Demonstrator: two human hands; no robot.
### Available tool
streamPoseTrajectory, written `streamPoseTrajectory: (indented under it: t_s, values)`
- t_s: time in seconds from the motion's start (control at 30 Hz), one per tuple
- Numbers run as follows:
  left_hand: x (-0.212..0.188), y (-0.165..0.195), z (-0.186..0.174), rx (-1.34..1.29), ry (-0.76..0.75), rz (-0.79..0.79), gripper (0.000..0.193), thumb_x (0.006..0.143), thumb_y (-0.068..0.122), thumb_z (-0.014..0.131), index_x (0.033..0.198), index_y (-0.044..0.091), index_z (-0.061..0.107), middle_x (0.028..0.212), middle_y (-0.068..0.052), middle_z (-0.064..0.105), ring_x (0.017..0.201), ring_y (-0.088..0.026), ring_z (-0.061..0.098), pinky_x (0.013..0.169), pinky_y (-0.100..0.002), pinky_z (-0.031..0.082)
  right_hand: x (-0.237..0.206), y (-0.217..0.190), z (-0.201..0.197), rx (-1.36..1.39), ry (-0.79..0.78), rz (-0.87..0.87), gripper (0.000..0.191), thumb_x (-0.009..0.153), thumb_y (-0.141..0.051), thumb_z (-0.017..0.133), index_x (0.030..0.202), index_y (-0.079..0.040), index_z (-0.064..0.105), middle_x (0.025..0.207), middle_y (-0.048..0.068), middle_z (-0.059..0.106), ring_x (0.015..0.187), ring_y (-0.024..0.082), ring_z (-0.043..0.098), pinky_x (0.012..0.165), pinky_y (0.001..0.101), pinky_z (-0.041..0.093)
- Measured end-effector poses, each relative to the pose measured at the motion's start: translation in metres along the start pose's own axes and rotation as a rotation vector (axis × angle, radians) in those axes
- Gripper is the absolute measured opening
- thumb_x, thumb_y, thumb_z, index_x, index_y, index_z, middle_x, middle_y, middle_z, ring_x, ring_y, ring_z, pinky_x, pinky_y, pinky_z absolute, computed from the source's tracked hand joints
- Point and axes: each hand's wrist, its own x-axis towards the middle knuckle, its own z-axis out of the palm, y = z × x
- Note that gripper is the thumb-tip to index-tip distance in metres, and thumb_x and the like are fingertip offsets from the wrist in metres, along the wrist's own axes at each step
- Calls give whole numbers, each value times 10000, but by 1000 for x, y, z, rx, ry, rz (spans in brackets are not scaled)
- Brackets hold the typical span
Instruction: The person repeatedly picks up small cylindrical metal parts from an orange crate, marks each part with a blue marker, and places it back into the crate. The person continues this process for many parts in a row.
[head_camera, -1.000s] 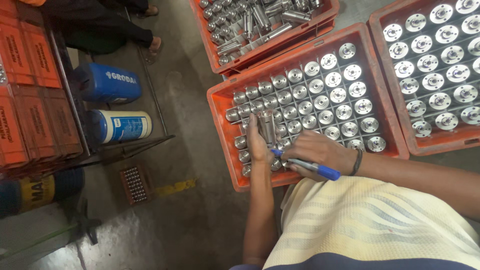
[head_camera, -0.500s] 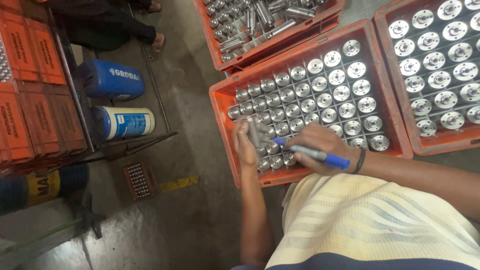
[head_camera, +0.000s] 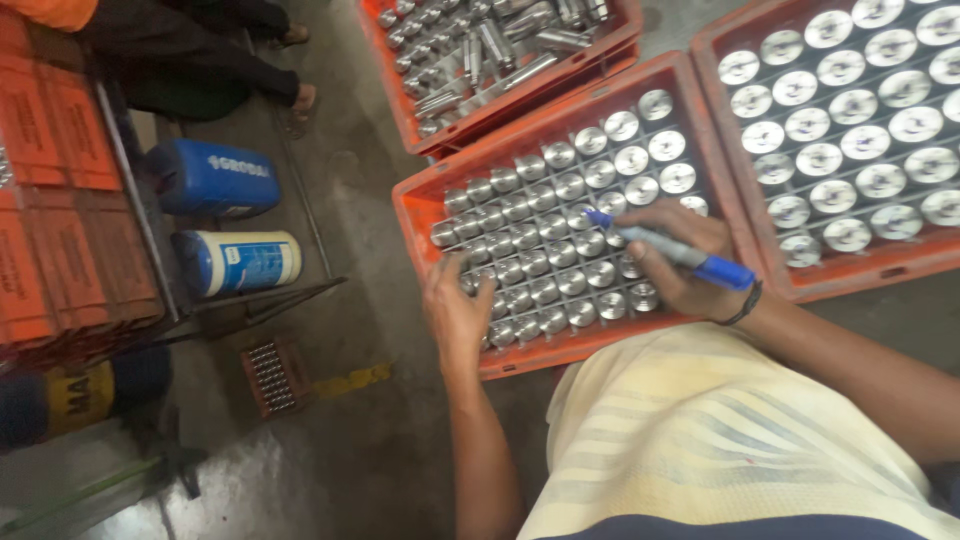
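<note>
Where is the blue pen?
In the head view, the blue marker pen is in the right hand, over the orange crate of shiny metal cylinders.

Metal cylinders (head_camera: 560, 250) bright, polished, glossy under left hand (head_camera: 455, 310); orange crate (head_camera: 420, 225) matt plastic; blue marker (head_camera: 665, 248) in right hand (head_camera: 685, 260) smooth plastic; floor (head_camera: 350, 450) rough concrete.

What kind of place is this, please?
Probably a factory or machining workshop floor. Orange crates on the concrete floor hold rows of machined metal cylinders, the right hand holds a blue marker over them, and plastic canisters lie beside a metal rack.
</note>
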Motion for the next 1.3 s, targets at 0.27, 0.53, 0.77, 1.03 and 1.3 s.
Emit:
streamPoseTrajectory:
  t_s: [0.27, 0.53, 0.77, 1.03, 1.3]
  values:
    - [-30, 137, 79, -211, -330, -90, 263, 810, 304, 808, 972, 99, 781, 1003, -127, 722, 914, -352, 705, 773, -461, 544, -35, 16, -104, -78, 113, 65, 206, 1069, -157, 596, 1191, -2, 657, 1015, 117, 718, 903, 198, 704, 801, 317, 537]
    - [-24, 195, 117, -83, -263, -131, 476, 576, 361, 913, 922, 61, 784, 974, -129, 709, 823, -329, 701, 718, -459, 564, -85, 23, -146, -26, 11, 88, 191, 969, -98, 629, 1129, -4, 674, 966, 125, 717, 811, 191, 708, 695, 309, 546]
    - [-15, 169, 100, -1365, -298, -385, 448, 793, 368, 791, 1091, 41, 724, 1013, -64, 731, 884, -184, 689, 773, -418, 601, -84, 9, -160, -65, -31, -129, 185, 895, -83, 681, 1072, -28, 686, 905, 110, 692, 774, 253, 670, 679, 362, 512]
    - [-43, 201, 161, -1458, -281, -727, 406, 1076, 363, 457, 1130, 31, 684, 930, -35, 692, 787, -110, 633, 692, -271, 525, -77, 0, -134, -123, -62, -202, 225, 827, -46, 715, 1051, -34, 696, 881, 113, 667, 800, 277, 630, 712, 393, 507]
    - [-36, 182, 152, -1450, -371, -603, 241, 934, 201, 616, 1135, 101, 530, 853, -34, 618, 626, -153, 606, 529, -319, 505, -92, -7, -103, -70, -76, -156, 259, 814, -57, 729, 1068, -25, 693, 892, 105, 681, 824, 272, 666, 744, 402, 511]
